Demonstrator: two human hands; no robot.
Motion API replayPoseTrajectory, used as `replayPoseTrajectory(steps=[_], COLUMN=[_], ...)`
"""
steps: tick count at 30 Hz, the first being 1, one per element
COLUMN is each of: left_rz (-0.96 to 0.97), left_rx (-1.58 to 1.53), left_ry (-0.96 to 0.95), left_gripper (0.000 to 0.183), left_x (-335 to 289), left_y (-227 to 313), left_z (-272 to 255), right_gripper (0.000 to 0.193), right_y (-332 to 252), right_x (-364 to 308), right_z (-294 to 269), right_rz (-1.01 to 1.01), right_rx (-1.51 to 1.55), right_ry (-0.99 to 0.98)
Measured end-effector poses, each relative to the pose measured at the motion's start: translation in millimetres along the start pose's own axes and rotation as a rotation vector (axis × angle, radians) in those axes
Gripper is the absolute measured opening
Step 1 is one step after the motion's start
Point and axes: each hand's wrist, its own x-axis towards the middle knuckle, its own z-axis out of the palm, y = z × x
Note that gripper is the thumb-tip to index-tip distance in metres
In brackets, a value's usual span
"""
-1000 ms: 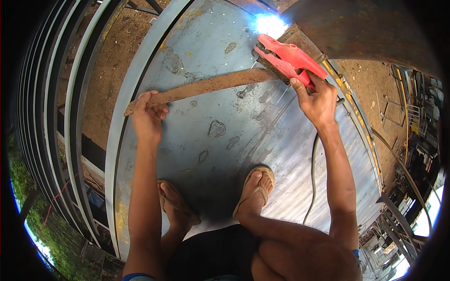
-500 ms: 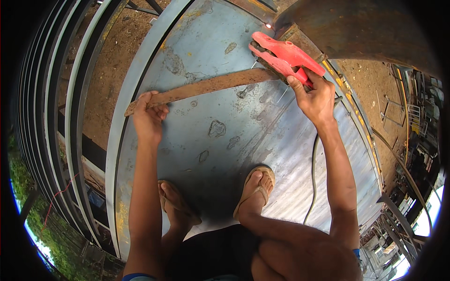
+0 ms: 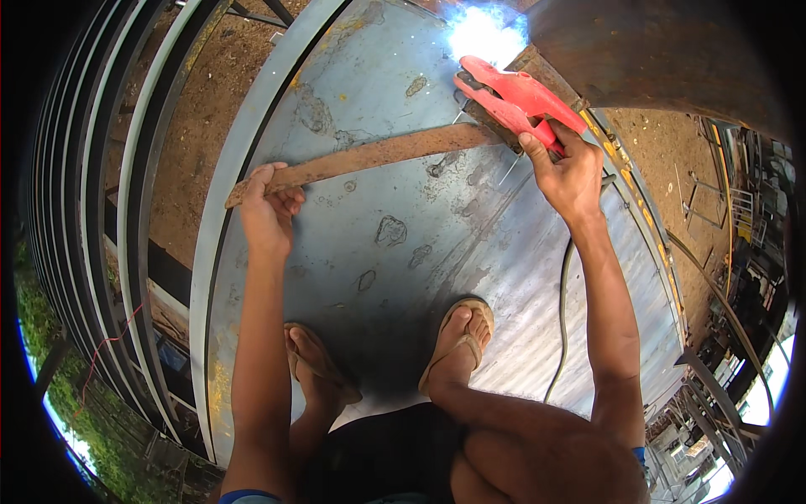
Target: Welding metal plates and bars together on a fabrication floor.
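Note:
My right hand is closed around the handle of a red welding electrode holder. Just past its jaws a white-blue welding arc glares and hides the spot where it burns, along with any rod tip there. My left hand grips the left end of a long, flat, rusty steel bar, thumb on top and fingers curled below. The bar slants across the grey steel plate, its far right end reaching under the electrode holder beside a rusty steel piece.
My sandalled feet stand on the plate. A dark cable runs down beside my right forearm. At upper right rises a large rusty curved steel piece. Parallel steel bars with gaps over dirt lie to the left.
A bright arc has flared up at the holder's far end, where only a small glowing spot was. The holder and right hand have shifted slightly to the right; the bar has barely moved.

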Motion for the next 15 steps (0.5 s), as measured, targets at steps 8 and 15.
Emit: replayPoseTrajectory(steps=[8, 15], left_rz=[0.0, -0.002], left_rx=[-0.027, -0.012], left_ry=[0.004, -0.014], left_gripper=[0.019, 0.019], left_x=[-0.4, 1.4], left_y=[0.2, -0.1], left_z=[-0.8, -3.3], right_gripper=[0.04, 0.04], right_y=[-4.3, -5.6], right_x=[-1.1, -0.7], right_z=[-4.2, -1.9], right_rz=[-0.07, -0.009], right_rx=[0.019, -0.009], right_ry=[-0.027, -0.036])
